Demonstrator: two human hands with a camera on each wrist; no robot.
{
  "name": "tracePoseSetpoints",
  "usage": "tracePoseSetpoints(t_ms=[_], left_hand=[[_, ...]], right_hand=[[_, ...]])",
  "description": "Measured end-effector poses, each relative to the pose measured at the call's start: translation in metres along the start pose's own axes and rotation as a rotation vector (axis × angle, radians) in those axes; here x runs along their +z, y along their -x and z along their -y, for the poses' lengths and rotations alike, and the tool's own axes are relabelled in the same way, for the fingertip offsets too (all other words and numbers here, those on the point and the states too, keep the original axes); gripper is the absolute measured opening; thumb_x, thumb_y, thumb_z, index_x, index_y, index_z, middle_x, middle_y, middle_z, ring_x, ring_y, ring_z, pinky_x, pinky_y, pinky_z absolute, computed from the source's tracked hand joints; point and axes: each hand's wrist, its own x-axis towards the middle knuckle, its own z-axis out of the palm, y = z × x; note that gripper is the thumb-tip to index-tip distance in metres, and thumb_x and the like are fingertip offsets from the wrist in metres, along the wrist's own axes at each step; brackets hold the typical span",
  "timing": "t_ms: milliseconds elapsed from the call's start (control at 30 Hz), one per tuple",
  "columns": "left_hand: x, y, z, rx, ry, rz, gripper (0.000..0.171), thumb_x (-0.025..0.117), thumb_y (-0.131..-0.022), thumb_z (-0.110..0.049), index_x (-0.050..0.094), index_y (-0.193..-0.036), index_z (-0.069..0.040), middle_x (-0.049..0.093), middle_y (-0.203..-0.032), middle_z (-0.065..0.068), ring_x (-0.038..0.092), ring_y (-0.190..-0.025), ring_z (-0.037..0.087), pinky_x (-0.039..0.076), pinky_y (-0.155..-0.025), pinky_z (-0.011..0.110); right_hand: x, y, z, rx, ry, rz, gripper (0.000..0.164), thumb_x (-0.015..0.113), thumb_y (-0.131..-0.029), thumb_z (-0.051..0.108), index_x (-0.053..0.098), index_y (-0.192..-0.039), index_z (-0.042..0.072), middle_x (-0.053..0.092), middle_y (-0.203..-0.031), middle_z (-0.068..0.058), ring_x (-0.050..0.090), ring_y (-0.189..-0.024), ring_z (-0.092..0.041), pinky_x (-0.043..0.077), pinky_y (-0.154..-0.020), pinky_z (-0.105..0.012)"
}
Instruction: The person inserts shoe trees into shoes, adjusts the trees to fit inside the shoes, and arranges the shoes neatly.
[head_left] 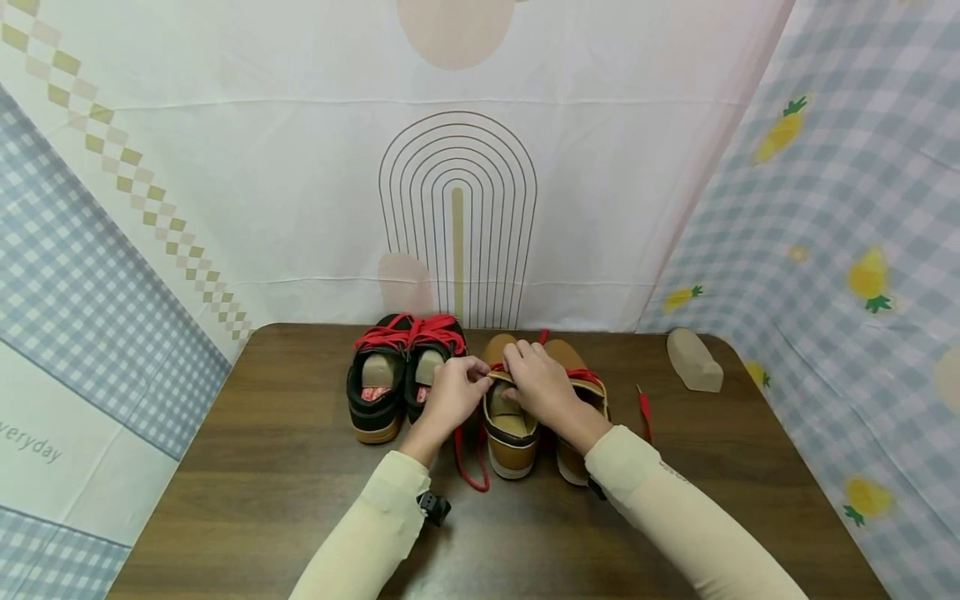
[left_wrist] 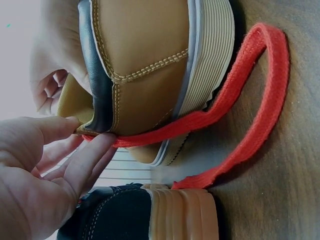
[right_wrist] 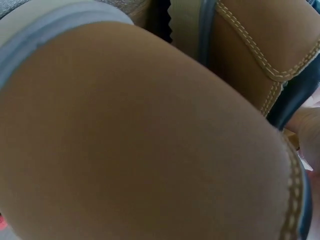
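My left hand (head_left: 456, 389) is at the lace opening of the left tan shoe (left_wrist: 145, 37). Its thumb and fingertips pinch the flap's edge, where a red shoelace (left_wrist: 220, 112) comes out under the fingers and loops down to the table. My right hand (head_left: 542, 385) reaches over the same shoe from the other side, its curled fingers gripping the tongue (left_wrist: 75, 100). The second tan shoe (head_left: 573, 471), with red lacing across its front, stands beside it, partly under my right wrist; its side fills most of the right wrist view.
A pair of black shoes (head_left: 375, 408) with red laces and beige inserts stands close on the left. A loose beige shoe insert (head_left: 693, 360) lies at the table's back right. A red lace end (head_left: 645, 412) lies right of the tan shoes. Fabric curtains (head_left: 300, 192) hang behind the brown table (head_left: 247, 467).
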Motion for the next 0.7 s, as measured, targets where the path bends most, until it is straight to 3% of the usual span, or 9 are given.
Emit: tracePoseSetpoints(t_ms=[167, 467, 700], left_hand=[[-0.001, 0.0, 0.001, -0.003, 0.005, 0.012, 0.004, 0.077, -0.093, -0.013, 0.078, -0.096, -0.01, 0.076, -0.086, 0.002, 0.065, -0.072, 0.012, 0.052, -0.062, 0.026], [-0.003, 0.0, 0.0, -0.004, 0.007, 0.013, 0.005, 0.077, -0.093, -0.013, 0.078, -0.096, -0.01, 0.076, -0.086, 0.003, 0.064, -0.073, 0.012, 0.052, -0.062, 0.026], [-0.002, 0.0, 0.0, -0.007, 0.0, 0.022, 0.005, 0.076, -0.093, -0.013, 0.077, -0.097, -0.01, 0.077, -0.09, 0.003, 0.066, -0.074, 0.013, 0.054, -0.065, 0.027]], right_hand=[[0.0, 0.001, -0.002, -0.015, -0.026, -0.003, 0.052, 0.093, -0.076, 0.027, 0.05, -0.099, 0.011, 0.049, -0.091, -0.004, 0.052, -0.085, -0.025, 0.047, -0.07, -0.036], [-0.015, 0.001, -0.003, -0.026, -0.311, -0.005, 0.045, 0.093, -0.075, 0.013, 0.057, -0.101, 0.01, 0.056, -0.094, -0.003, 0.054, -0.087, -0.018, 0.05, -0.077, -0.035], [-0.015, 0.0, -0.001, -0.052, -0.302, 0.007, 0.044, 0.092, -0.076, 0.009, 0.059, -0.106, 0.01, 0.058, -0.098, -0.004, 0.057, -0.088, -0.017, 0.053, -0.077, -0.036]])
